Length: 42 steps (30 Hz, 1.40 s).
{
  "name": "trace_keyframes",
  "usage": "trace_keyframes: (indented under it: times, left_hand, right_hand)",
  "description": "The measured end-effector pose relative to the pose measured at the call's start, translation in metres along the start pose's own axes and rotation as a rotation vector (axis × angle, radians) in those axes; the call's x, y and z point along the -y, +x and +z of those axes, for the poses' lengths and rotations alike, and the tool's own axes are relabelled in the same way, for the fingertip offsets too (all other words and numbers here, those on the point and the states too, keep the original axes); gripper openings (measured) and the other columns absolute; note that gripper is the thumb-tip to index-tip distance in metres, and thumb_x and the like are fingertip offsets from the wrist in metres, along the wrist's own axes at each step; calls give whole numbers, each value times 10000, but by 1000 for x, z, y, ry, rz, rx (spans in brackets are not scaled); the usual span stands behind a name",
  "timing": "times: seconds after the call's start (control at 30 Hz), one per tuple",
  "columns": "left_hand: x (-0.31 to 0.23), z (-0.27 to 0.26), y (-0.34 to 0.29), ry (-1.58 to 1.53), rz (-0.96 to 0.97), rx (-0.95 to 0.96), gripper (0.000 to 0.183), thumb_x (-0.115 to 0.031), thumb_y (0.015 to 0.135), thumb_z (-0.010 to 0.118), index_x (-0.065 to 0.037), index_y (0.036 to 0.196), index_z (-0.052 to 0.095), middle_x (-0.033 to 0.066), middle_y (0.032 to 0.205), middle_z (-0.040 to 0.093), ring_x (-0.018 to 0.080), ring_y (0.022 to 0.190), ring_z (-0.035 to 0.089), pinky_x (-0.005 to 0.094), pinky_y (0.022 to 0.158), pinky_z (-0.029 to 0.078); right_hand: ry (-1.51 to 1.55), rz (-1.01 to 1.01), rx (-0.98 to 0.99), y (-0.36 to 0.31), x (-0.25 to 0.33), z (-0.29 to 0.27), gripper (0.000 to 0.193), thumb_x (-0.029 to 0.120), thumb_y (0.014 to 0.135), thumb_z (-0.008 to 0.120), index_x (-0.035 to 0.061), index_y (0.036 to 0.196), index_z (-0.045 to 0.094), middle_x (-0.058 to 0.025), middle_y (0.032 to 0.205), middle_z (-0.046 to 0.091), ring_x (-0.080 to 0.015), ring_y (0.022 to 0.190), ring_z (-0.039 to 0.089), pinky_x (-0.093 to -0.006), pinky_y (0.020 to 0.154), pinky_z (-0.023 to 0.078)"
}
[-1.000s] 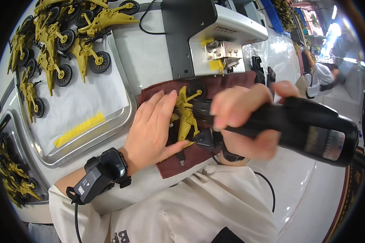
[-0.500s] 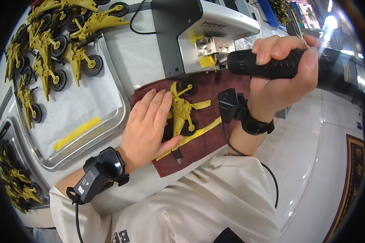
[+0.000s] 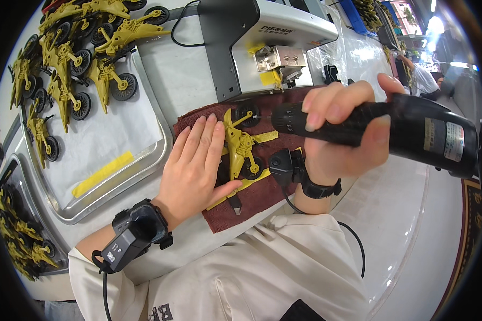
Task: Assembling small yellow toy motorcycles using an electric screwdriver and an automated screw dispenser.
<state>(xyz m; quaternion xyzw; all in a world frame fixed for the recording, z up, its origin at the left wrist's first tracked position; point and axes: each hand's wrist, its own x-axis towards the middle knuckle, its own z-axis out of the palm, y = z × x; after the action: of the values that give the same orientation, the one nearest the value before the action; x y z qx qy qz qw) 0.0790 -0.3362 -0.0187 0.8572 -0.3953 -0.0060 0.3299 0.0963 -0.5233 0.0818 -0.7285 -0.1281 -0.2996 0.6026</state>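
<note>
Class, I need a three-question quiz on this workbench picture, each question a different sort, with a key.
1. True or false: the left hand lies flat beside the yellow toy frame on the dark red cloth.
2. What does the right hand grip? A) black power screwdriver B) pliers C) brush
3. Fill in: other yellow toys lie on a metal ____ at the left.

Key: 1 true; 2 A; 3 tray.

The left hand [image 3: 195, 163] lies flat, palm down, fingers together and stretched forward; the right hand [image 3: 343, 136] is raised, fingers curled in a tight grip
</note>
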Motion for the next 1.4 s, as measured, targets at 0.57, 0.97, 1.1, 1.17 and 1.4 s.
trace_keyframes:
  times: [0.57,0.97,1.1,1.17,1.4]
  left_hand:
    - [3,1,10,-42,63,75,813,-412,710,687,-5,1344,383,190,1453,312,320,1289,375,457,1060,291]
    - [3,0,8,-37,100,-32,815,-407,666,721,-12,1312,421,170,1412,378,286,1176,460,411,937,332]
    - [3,-2,6,-24,76,-20,836,-422,670,725,-16,1331,412,159,1430,369,303,1160,465,399,921,328]
    - [4,0,5,-21,75,-21,837,-428,664,728,-20,1326,417,155,1429,371,300,1160,465,394,919,321]
    - [3,0,6,-50,70,-15,788,-419,675,711,-29,1302,438,160,1413,390,306,1140,468,389,924,305]
  right_hand:
    - [225,-174,214,13,-2,-15,518,467,897,470,117,1269,381,-65,711,513,-200,543,505,-381,578,435]
    - [332,49,195,-15,17,-23,497,325,889,529,60,1265,342,-60,661,483,-190,491,480,-374,553,427]
    - [282,-117,242,-50,32,-19,758,356,894,528,37,1442,113,-92,718,532,-195,480,525,-344,526,472]
    - [273,-163,286,-55,27,-25,801,365,892,541,30,1450,74,-110,740,551,-205,506,557,-342,529,485]
    - [-46,-36,-103,-15,-2,-10,588,482,935,444,75,1320,264,-76,690,508,-206,514,496,-400,541,434]
